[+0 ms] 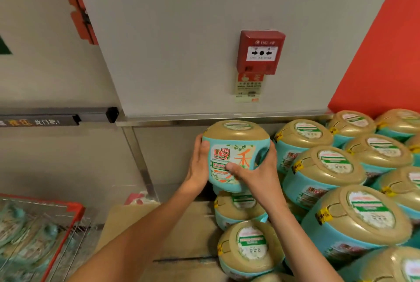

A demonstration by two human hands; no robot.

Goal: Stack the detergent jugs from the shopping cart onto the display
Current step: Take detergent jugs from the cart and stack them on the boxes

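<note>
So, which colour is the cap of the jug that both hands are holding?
The cap of the held jug is dull gold with a white-and-green sticker; the head view shows it.

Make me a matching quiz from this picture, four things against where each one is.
Things:
1 held jug
2 fire alarm box
3 shopping cart
4 stacked jugs

Places:
A lower left corner
B on the wall, above the jugs
C right side, in rows
D between the left hand and right hand

Pairs: 1-D, 2-B, 3-A, 4-C
</note>
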